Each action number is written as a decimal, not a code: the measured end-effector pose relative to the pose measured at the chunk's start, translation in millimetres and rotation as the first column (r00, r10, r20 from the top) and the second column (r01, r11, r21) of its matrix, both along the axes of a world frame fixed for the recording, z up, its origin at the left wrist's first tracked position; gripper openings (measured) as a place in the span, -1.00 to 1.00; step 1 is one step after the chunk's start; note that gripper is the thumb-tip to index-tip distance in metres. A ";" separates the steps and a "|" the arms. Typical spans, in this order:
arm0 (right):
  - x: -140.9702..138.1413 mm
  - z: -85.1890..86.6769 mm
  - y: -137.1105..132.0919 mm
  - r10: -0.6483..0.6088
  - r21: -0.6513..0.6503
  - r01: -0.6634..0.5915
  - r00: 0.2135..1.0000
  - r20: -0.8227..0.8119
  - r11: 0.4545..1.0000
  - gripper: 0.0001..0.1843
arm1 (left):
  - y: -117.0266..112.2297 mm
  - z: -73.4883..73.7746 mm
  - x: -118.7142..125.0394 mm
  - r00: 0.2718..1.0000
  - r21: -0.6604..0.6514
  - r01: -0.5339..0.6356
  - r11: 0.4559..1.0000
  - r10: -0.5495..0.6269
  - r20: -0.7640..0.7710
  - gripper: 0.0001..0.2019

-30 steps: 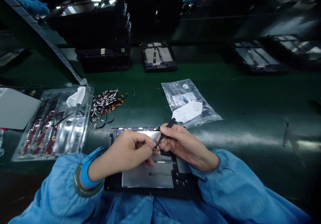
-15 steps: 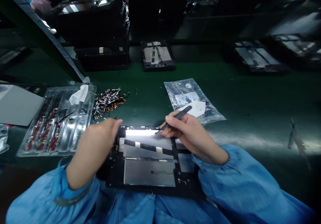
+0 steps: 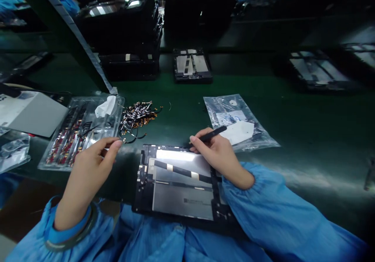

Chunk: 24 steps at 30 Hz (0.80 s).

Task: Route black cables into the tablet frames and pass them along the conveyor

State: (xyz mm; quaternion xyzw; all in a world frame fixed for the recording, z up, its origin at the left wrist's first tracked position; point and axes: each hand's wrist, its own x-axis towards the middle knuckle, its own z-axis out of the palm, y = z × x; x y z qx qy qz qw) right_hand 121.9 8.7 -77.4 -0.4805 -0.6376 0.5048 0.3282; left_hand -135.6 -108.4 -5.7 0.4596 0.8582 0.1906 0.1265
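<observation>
An opened tablet chassis (image 3: 178, 183) lies in front of me at the near edge of the green bench, a black ribbon taped across its silver plate. My right hand (image 3: 216, 152) rests on its top right corner, closed on a black tweezer-like tool (image 3: 209, 135). My left hand (image 3: 90, 164) is out to the left of the chassis, over the edge of a clear plastic tray (image 3: 73, 137) of small flex parts. Its thumb and forefinger are pinched together; whether anything is in them is too small to make out. A heap of loose flex cables (image 3: 137, 117) lies just beyond the fingertips.
A clear bag with a white label (image 3: 238, 123) lies beyond my right hand. Another chassis (image 3: 191, 64) and stacked black trays (image 3: 129, 39) stand at the back. A grey sheet (image 3: 32, 113) is at far left. More units sit at the right (image 3: 318, 72). Other workers' blue sleeves show along the top.
My left hand has left the chassis and swung out left to the parts tray. My right hand has lifted the tool off the ribbon to the top right corner.
</observation>
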 end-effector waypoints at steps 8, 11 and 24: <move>-3.8 7.1 0.4 -0.131 -0.109 0.118 0.985 -0.116 0.987 -0.52 | -5.9 -3.9 -32.0 0.974 -0.002 -0.080 0.997 0.078 -0.212 -0.64; -4.6 9.9 1.9 -0.180 -0.187 0.150 0.972 -0.153 0.971 -0.46 | -6.4 -15.7 -54.4 0.957 0.001 -0.115 0.993 0.111 -0.267 -0.64; -5.0 17.2 4.1 -0.202 -0.257 0.180 0.977 -0.063 0.950 -0.43 | 13.0 -61.0 -93.5 0.871 0.181 -0.038 0.983 0.121 -0.477 -0.77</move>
